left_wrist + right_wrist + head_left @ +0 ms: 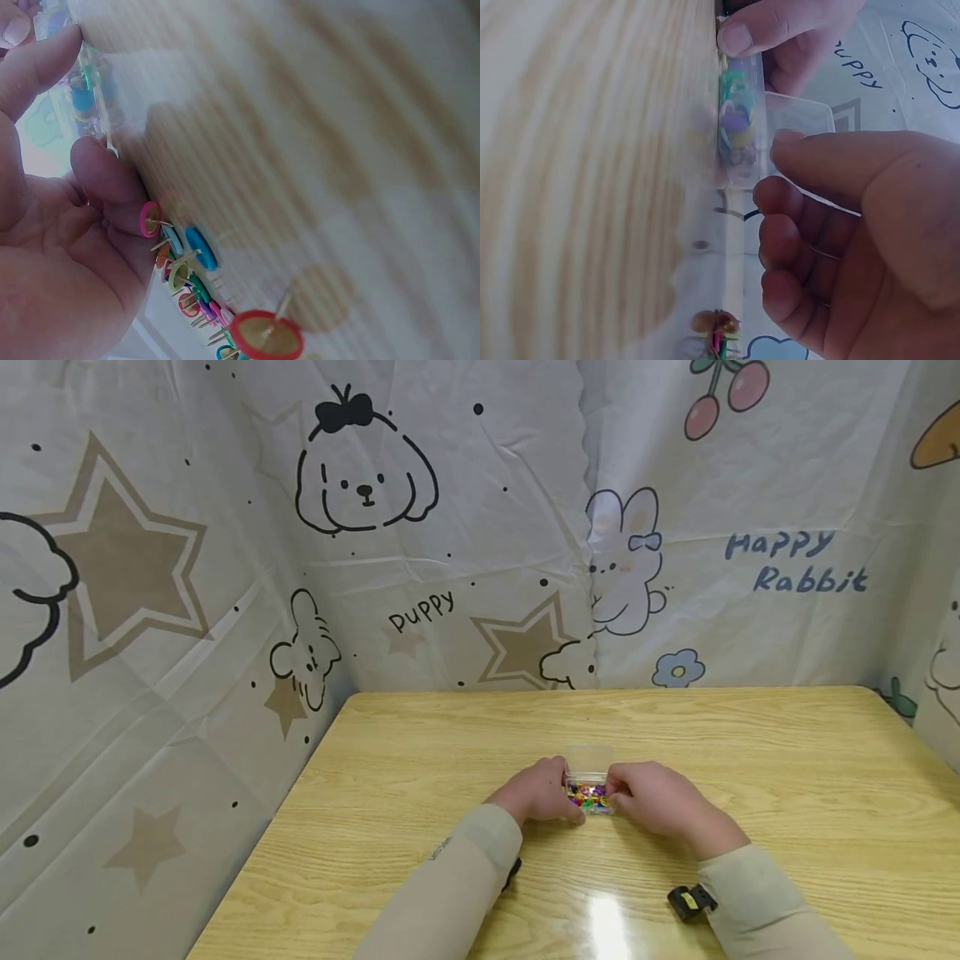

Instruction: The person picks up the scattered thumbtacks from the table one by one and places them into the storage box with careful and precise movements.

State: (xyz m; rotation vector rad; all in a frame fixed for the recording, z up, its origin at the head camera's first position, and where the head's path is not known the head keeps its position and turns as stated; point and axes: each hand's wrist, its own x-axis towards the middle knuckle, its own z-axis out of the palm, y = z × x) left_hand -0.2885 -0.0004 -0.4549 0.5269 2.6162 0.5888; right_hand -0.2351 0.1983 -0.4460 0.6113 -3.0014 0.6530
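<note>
A small clear plastic box with many-coloured thumbtacks in it stands on the table, its clear lid raised at the back. My left hand grips the box from the left, thumb at the near side and fingers at the far side. At the box's right end is my right hand, fingers loosely bent, thumb and index tips apart with nothing visible between them. Several loose thumbtacks lie on the table near the left palm in the left wrist view. More tacks show low in the right wrist view.
The box stands about mid-table on a light wood-grain table. A white cloth printed with cartoon animals and stars hangs behind and beside it. A black wrist device is at the right sleeve.
</note>
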